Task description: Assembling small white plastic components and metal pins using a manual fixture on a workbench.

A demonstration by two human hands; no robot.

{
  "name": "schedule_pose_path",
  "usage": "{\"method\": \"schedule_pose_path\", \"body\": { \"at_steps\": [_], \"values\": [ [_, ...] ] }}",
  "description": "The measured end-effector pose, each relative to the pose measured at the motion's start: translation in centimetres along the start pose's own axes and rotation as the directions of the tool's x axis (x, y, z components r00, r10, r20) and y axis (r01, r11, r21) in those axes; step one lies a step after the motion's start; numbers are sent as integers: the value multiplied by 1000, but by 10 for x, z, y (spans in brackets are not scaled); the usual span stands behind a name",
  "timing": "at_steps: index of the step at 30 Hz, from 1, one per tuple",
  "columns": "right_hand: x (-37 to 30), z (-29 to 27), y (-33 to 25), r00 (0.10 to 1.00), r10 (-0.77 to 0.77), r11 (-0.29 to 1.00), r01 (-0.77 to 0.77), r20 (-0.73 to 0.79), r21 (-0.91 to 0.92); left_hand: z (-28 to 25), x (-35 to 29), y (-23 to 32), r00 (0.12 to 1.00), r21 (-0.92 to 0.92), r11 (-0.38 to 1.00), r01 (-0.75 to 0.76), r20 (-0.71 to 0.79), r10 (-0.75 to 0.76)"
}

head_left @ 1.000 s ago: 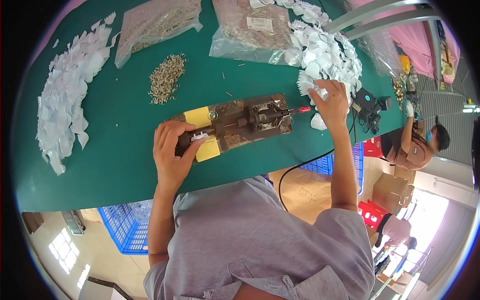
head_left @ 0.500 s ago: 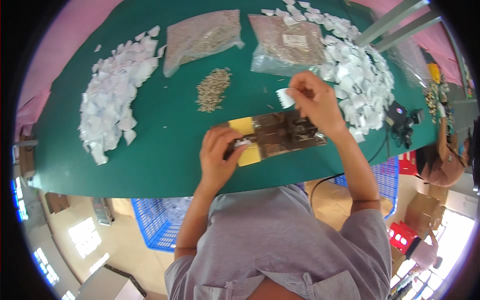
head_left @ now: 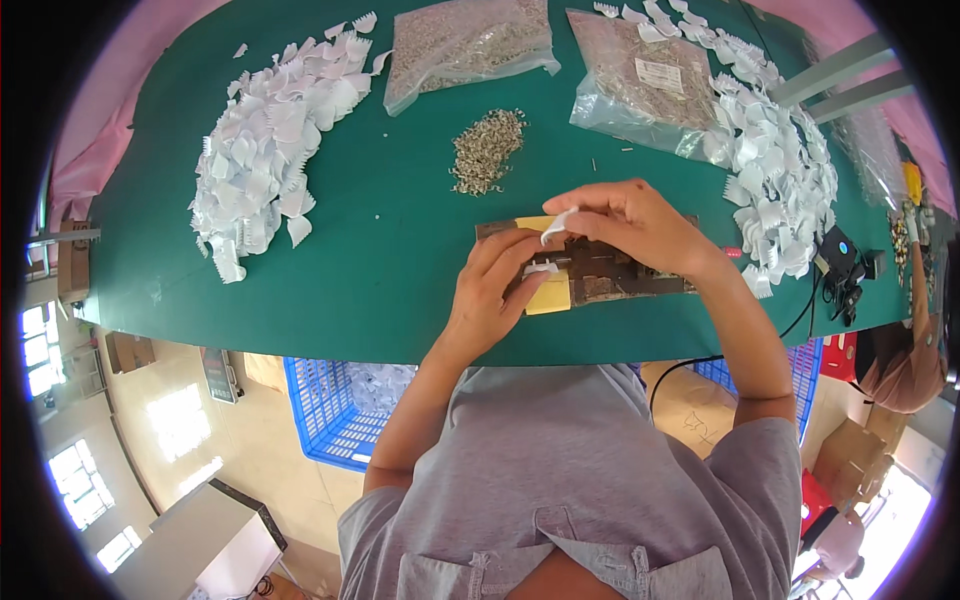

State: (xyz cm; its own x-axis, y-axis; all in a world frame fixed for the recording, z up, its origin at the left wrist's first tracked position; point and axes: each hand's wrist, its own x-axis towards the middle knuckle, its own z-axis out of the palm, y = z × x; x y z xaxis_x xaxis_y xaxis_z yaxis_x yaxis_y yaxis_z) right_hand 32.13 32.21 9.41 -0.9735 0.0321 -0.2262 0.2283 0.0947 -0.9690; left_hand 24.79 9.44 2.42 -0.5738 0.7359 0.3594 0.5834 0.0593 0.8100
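My right hand [head_left: 645,225] pinches a curved white plastic piece [head_left: 556,230] between thumb and fingers, just above the left end of a dark brown jig board [head_left: 600,285]. My left hand [head_left: 492,285] is closed at that same end, thumb and fingers around a small white part [head_left: 541,267] on the board, partly hidden by the fingers. A yellow patch [head_left: 548,295] covers part of the board beside it. Beyond the board lies a small heap of metal bits [head_left: 487,150]. To its left spreads a large pile of white toothed plastic pieces [head_left: 265,150].
Two clear bags of small metal parts, a left bag [head_left: 470,45] and a right bag [head_left: 640,85], lie at the back. Another white pile [head_left: 780,170] is at the right, near a black device [head_left: 842,268] with a cable. Blue baskets [head_left: 325,410] stand below the table's front edge.
My right hand has brought the white piece from beyond the board's right part to its left end, beside my left hand. The whole view has shifted, moving the table's contents right and up.
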Motion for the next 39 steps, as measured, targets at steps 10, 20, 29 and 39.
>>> {"method": "schedule_pose_path", "body": {
  "at_steps": [10,20,29,39],
  "values": [
    [5,13,26,954,-199,908,93,-226,-408,3,10,0,995,-84,995,52,-76,-58],
    [55,17,27,961,-252,648,80,-114,-757,5,-2,-7,990,-91,990,104,-81,-111],
    [48,14,14,959,-276,748,177,-57,-639,1,-1,-5,993,266,963,-36,-97,64],
    [12,24,-2,984,-172,860,169,38,-481,3,1,-9,990,91,996,-17,-137,30]
  ]
}}
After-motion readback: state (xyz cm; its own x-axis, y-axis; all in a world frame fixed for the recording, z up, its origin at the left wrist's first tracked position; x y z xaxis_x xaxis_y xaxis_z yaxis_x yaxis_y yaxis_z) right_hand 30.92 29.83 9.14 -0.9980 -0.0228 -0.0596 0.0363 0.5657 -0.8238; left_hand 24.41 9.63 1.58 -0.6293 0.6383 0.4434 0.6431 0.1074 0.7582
